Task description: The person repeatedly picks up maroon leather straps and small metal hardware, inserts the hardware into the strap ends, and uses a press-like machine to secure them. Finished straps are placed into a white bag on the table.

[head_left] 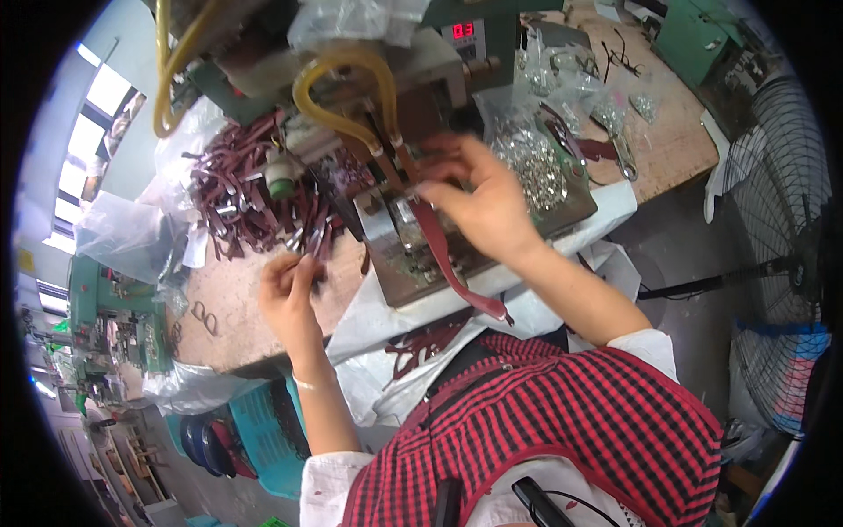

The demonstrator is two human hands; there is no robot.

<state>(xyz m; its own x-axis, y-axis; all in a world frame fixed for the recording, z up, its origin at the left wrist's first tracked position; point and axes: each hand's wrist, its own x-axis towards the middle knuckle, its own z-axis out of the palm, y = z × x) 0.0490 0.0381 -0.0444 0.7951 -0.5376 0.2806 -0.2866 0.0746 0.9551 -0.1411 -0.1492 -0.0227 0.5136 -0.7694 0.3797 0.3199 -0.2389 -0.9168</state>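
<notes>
A dark red strap point(436, 244) hangs from the front of a pressing machine point(406, 213), its free end curving down toward my apron. My right hand point(486, 204) is at the strap's upper end, thumb and fingers bent around it beside the machine's working head; the fingertips are blurred. Left of the machine, my left hand point(290, 294) has its fingers curled together just in front of a heap of dark red straps point(250, 189) with metal parts. Whatever lies between those fingertips is too small and blurred to make out.
A bag of shiny metal fittings point(533, 176) sits right of the machine. Yellow hoses point(347, 60) loop above it. More straps point(428, 347) lie on white sheeting below the table edge. A large black fan point(781, 255) stands at right; a turquoise basket point(268, 439) is at lower left.
</notes>
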